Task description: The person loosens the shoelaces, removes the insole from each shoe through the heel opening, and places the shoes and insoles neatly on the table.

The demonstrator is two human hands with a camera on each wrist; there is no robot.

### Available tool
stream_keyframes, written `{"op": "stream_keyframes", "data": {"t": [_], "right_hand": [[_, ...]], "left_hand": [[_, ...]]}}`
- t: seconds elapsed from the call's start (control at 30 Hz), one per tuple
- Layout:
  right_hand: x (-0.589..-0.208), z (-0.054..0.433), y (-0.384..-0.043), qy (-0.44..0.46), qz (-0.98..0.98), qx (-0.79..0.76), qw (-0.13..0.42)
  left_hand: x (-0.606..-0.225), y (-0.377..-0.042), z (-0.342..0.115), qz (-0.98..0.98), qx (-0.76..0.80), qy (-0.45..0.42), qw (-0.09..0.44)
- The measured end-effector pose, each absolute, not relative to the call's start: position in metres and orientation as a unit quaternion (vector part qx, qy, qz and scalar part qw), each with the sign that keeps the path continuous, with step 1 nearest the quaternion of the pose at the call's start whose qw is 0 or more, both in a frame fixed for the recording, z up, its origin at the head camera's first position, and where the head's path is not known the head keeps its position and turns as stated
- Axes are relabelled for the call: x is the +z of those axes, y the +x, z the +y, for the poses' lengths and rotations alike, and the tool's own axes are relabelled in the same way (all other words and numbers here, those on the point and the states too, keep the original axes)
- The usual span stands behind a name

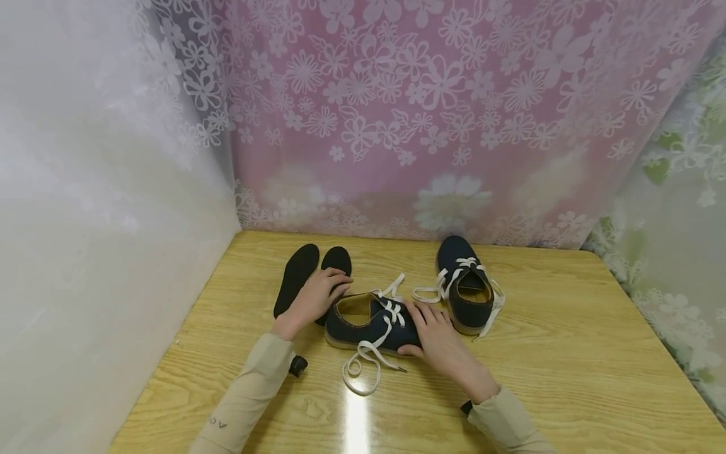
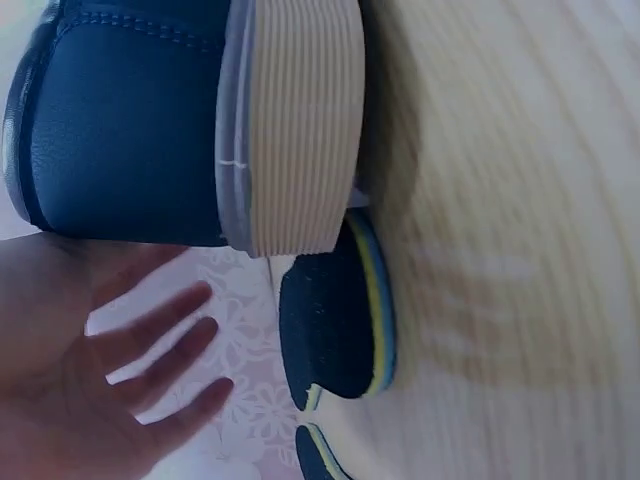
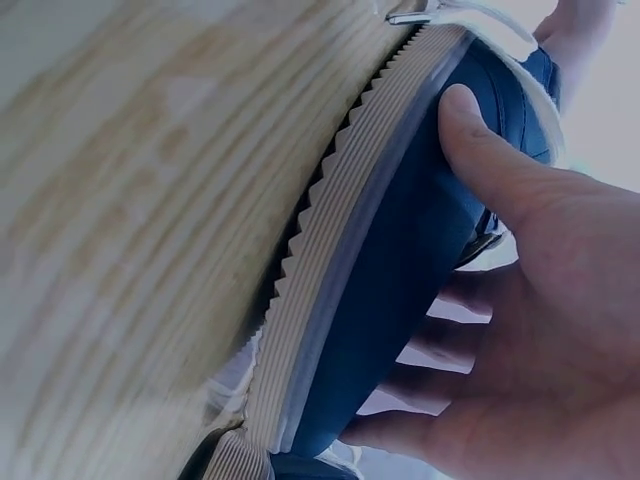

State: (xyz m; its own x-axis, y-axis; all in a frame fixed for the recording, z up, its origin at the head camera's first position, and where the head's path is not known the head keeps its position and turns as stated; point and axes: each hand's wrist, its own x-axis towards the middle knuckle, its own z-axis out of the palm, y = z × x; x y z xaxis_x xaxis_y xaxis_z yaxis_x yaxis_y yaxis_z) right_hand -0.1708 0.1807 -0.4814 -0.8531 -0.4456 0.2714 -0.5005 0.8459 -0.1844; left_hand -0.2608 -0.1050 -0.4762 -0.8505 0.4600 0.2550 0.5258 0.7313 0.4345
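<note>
A dark navy lace-up shoe [image 1: 347,329] lies on its sole in the middle, its heel to the left and its white laces loose. Around its toe, my right hand [image 1: 445,345] holds on, with the thumb [image 3: 475,140] on the near side and the fingers across the far side. My left hand [image 1: 316,296] is by the heel, above the right one of two black insoles [image 1: 337,257]. Its fingers are spread and hold nothing in the left wrist view. The other black insole [image 1: 299,275] lies just left of that hand, flat on the table.
A matching navy shoe [image 1: 455,251] stands behind and to the right, toe to the back, its laces loose. A loop of white lace [image 1: 363,386] trails over the wooden table [image 1: 567,353] in front. Flowered curtains [image 1: 397,113] hang along the back and sides.
</note>
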Motion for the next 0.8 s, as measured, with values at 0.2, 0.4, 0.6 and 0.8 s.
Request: {"op": "stream_keyframes", "data": {"t": [0.2, 0.4, 0.6, 0.8], "right_hand": [[-0.471, 0.179, -0.171, 0.302, -0.931, 0.133, 0.153], [-0.456, 0.159, -0.164, 0.470, -0.825, 0.196, 0.243], [-0.459, 0.137, -0.151, 0.541, -0.800, 0.176, 0.189], [-0.468, 0.131, -0.142, 0.523, -0.843, 0.101, 0.072]], "left_hand": [[-0.466, -0.262, -0.097, -0.897, -0.313, -0.302, 0.078], [-0.461, -0.260, -0.087, -0.852, -0.400, -0.337, -0.027], [-0.465, -0.260, -0.075, -0.832, -0.418, -0.350, -0.104], [-0.469, -0.261, -0.069, -0.845, -0.390, -0.348, -0.116]]}}
